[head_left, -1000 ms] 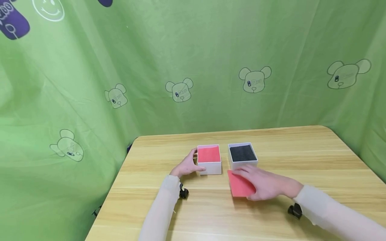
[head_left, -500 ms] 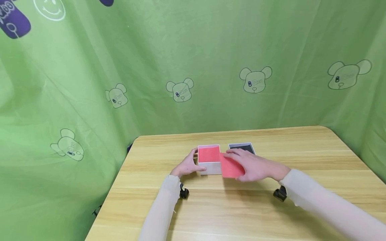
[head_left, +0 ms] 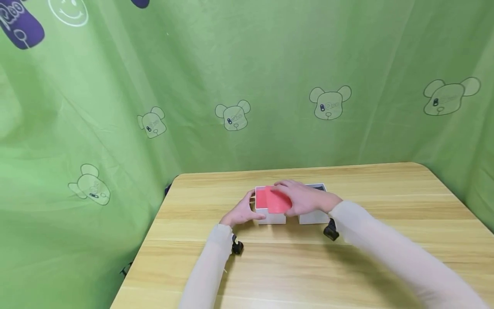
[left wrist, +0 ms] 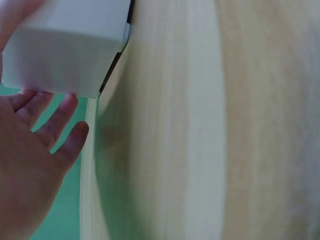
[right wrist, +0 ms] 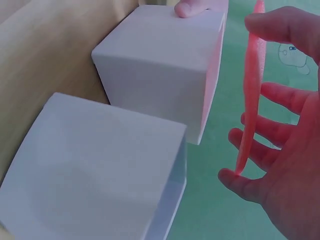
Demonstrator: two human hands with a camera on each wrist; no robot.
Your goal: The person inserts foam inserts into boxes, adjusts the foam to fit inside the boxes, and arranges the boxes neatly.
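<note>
My left hand (head_left: 241,211) grips the left white box (head_left: 272,216), thumb along its front and fingers at its far side. Inside that box lies red material (head_left: 260,199). My right hand (head_left: 302,198) holds a thin, soft, red square sheet (head_left: 278,202) over the box's opening, partly covering it in the head view. In the right wrist view the sheet (right wrist: 252,92) is seen edge-on, slightly bent between thumb and fingertips, apart from the box (right wrist: 155,70). A second white box (head_left: 311,218), with dark material (head_left: 320,188) inside, stands to the right, mostly behind my right hand.
Both boxes stand on a wood-grain table (head_left: 278,274), toward its back edge, with a narrow gap between them. A green curtain (head_left: 278,141) with bear prints hangs behind the table and around its sides. Black wrist devices (head_left: 331,230) sit at both cuffs.
My right hand has carried the red sheet left and away from me, from in front of the right box to over the left box. My left hand keeps its grip on the box.
</note>
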